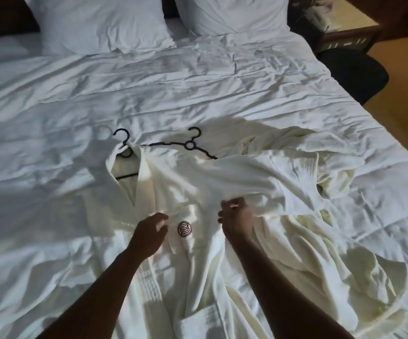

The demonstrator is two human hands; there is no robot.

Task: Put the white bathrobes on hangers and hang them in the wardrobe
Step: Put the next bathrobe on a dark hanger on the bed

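white bathrobe (198, 182) gripped by right hand (237, 216).

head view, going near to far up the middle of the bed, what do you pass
Left hand and right hand on the bathrobe → round logo → two dark hangers → rumpled duvet → two pillows.

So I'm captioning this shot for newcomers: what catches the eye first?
The cream white bathrobe sprawled across the rumpled bed, both hands on it: the right hand grips a fold, the left hand sits beside the round dark logo. Above, two dark hangers lie at the collar.
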